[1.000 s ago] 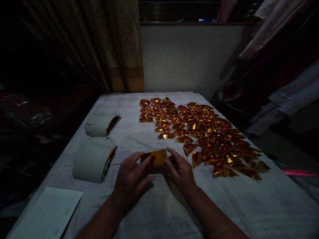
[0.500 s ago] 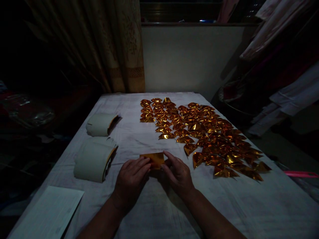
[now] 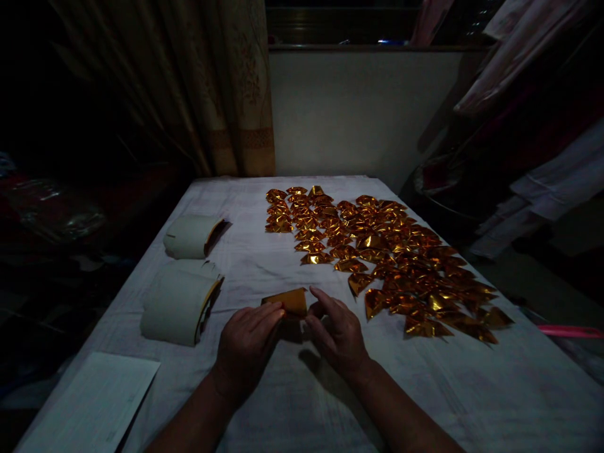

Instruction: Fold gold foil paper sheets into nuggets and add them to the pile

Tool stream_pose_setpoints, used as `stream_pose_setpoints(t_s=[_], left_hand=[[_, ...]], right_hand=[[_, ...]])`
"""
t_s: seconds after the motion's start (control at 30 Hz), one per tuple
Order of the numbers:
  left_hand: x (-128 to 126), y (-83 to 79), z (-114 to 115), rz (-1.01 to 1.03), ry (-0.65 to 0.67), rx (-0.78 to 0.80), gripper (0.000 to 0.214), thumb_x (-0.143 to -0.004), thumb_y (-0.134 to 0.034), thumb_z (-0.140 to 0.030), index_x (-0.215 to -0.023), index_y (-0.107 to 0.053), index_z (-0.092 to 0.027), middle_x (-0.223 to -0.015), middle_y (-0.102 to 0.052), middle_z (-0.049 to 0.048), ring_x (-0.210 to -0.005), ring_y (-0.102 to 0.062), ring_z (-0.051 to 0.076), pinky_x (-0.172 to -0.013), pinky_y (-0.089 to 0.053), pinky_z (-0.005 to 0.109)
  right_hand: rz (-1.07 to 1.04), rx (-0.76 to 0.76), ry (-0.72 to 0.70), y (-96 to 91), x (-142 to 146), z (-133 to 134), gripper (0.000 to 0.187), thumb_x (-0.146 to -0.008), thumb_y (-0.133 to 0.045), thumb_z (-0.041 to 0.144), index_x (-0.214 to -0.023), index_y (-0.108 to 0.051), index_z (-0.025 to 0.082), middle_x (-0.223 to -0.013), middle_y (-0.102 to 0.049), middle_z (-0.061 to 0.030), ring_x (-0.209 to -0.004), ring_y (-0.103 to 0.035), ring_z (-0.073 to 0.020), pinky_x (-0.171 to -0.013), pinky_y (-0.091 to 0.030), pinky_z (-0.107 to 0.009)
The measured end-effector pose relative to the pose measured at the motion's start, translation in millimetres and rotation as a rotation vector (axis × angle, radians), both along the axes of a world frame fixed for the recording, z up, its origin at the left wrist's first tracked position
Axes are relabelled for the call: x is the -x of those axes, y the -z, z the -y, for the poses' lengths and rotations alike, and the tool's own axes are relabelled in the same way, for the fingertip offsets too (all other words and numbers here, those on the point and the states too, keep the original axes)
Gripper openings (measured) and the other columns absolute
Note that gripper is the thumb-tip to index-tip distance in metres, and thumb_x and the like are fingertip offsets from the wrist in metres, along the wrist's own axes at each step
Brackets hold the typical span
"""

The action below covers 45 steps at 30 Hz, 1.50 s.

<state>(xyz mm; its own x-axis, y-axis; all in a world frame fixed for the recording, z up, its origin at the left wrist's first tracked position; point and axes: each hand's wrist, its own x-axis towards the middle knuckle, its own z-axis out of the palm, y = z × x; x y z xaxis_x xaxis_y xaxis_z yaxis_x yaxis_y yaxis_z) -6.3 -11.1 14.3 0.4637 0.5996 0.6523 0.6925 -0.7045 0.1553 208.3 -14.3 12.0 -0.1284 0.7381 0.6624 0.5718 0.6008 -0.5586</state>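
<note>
A gold foil paper (image 3: 293, 302), curled along its length, is between my two hands over the middle of the table. My left hand (image 3: 248, 340) has its fingers laid together over the paper's lower left part and grips it; the thumb is hidden. My right hand (image 3: 338, 330) is at the paper's right end, index finger and thumb apart, their tips close to its edge. Whether they touch it I cannot tell. Beyond and to the right lie many folded gold foil pieces (image 3: 372, 242) with pointed ends, bunched in uneven rows.
On the left of the cloth-covered table (image 3: 255, 402) are two curved stacks of pale-backed paper, a farther stack (image 3: 189, 236) and a nearer stack (image 3: 174, 305). A flat pale sheet (image 3: 94, 402) lies at the near left corner. A curtain (image 3: 236, 94) hangs behind.
The gold paper has gone from lying flat to curled, its right edge drawn slightly left. My right fingertips have come off its face; my left hand has hardly moved.
</note>
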Motion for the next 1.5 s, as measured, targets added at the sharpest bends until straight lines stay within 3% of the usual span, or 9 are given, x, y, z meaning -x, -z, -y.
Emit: stream_pose_setpoints(t_s=[0.23, 0.37, 0.5, 0.6, 0.83, 1.0, 1.1, 1.27, 1.5], left_hand=[[1.3, -2.7, 1.4, 0.109, 0.009, 0.037, 0.021, -0.096, -0.059, -0.02, -0.115, -0.068, -0.02, -0.109, -0.077, 0.0097, -0.095, -0.075, 0.02, -0.083, -0.058, 0.032], [1.3, -6.6, 3.1, 0.127, 0.017, 0.054, 0.023, -0.095, -0.058, -0.018, -0.116, -0.068, -0.021, -0.109, -0.077, 0.0091, -0.096, -0.075, 0.02, -0.084, -0.058, 0.033], [1.9, -6.6, 2.8, 0.141, 0.033, 0.079, 0.026, -0.095, -0.059, -0.018, -0.12, -0.066, -0.022, -0.113, -0.077, 0.0085, -0.099, -0.074, 0.02, -0.087, -0.058, 0.033], [4.6, -2.2, 1.7, 0.173, 0.073, 0.081, 0.03, -0.095, -0.058, -0.017, -0.123, -0.063, -0.023, -0.112, -0.077, 0.0082, -0.101, -0.074, 0.02, -0.088, -0.057, 0.032], [12.0, -2.6, 0.1, 0.148, 0.089, 0.114, 0.027, -0.095, -0.054, -0.015, -0.12, -0.058, -0.024, -0.116, -0.075, 0.007, -0.115, -0.068, 0.02, -0.107, -0.044, 0.041], [12.7, -9.4, -0.4, -0.036, 0.129, 0.166, 0.027, -0.096, -0.048, -0.012, -0.12, -0.056, -0.021, -0.13, -0.069, 0.0089, -0.133, -0.055, 0.022, -0.117, -0.03, 0.047], [14.7, -8.6, -2.2, -0.134, 0.135, 0.236, 0.031, -0.094, -0.045, -0.009, -0.12, -0.058, -0.021, -0.137, -0.064, 0.0092, -0.138, -0.05, 0.023, -0.119, -0.027, 0.05], [21.4, -7.6, -6.5, -0.213, 0.113, 0.283, 0.039, -0.093, -0.048, -0.011, -0.13, -0.055, -0.021, -0.14, -0.062, 0.0091, -0.139, -0.048, 0.025, -0.12, -0.025, 0.055], [18.9, -8.5, -6.9, -0.235, 0.093, 0.32, 0.04, -0.095, -0.046, -0.011, -0.133, -0.053, -0.02, -0.138, -0.063, 0.0102, -0.139, -0.048, 0.025, -0.12, -0.026, 0.055]], right_hand=[[0.085, -0.015, 0.033, 3.0, -2.7, -1.2, 0.059, -0.091, -0.063, 0.031, -0.146, -0.042, 0.024, -0.086, -0.07, -0.0027, -0.074, -0.066, -0.0198, -0.068, -0.053, -0.035], [0.065, 0.012, 0.078, 5.6, -1.3, -2.1, 0.042, -0.093, -0.059, 0.027, -0.134, -0.051, 0.023, -0.083, -0.07, -0.0016, -0.073, -0.066, -0.0189, -0.068, -0.052, -0.034], [0.016, 0.054, 0.072, 4.3, -1.4, -3.8, 0.007, -0.093, -0.06, 0.024, -0.099, -0.063, 0.022, -0.076, -0.068, -0.0007, -0.069, -0.065, -0.0169, -0.064, -0.05, -0.03], [-0.001, 0.04, 0.056, 1.8, -3.2, -5.2, 0.007, -0.093, -0.06, 0.022, -0.085, -0.062, 0.023, -0.075, -0.066, -0.0009, -0.07, -0.063, -0.0169, -0.064, -0.049, -0.029], [-0.014, -0.017, 0.16, 4.5, -15.9, -10.3, 0.014, -0.087, -0.055, 0.015, -0.093, -0.065, 0.024, -0.103, -0.067, -0.007, -0.098, -0.064, -0.023, -0.084, -0.051, -0.038], [0.066, -0.075, 0.169, 9.0, -24.8, -15.5, 0.016, -0.089, -0.056, 0.013, -0.098, -0.065, 0.024, -0.103, -0.067, -0.007, -0.095, -0.064, -0.0222, -0.081, -0.051, -0.036], [0.133, -0.098, 0.145, 7.9, -26.8, -16.3, 0.015, -0.09, -0.056, 0.012, -0.097, -0.063, 0.023, -0.103, -0.069, -0.0074, -0.094, -0.063, -0.022, -0.081, -0.051, -0.036], [0.291, -0.058, 0.018, 6.4, -25.4, -14.2, 0.012, -0.091, -0.054, 0.015, -0.096, -0.062, 0.023, -0.119, -0.07, -0.0085, -0.112, -0.06, -0.0263, -0.092, -0.049, -0.042], [0.396, 0.053, -0.022, 24.4, -25.8, -16.1, 0.023, -0.091, -0.055, 0.012, -0.109, -0.066, 0.02, -0.116, -0.074, -0.0071, -0.117, -0.06, -0.0287, -0.092, -0.046, -0.044]])
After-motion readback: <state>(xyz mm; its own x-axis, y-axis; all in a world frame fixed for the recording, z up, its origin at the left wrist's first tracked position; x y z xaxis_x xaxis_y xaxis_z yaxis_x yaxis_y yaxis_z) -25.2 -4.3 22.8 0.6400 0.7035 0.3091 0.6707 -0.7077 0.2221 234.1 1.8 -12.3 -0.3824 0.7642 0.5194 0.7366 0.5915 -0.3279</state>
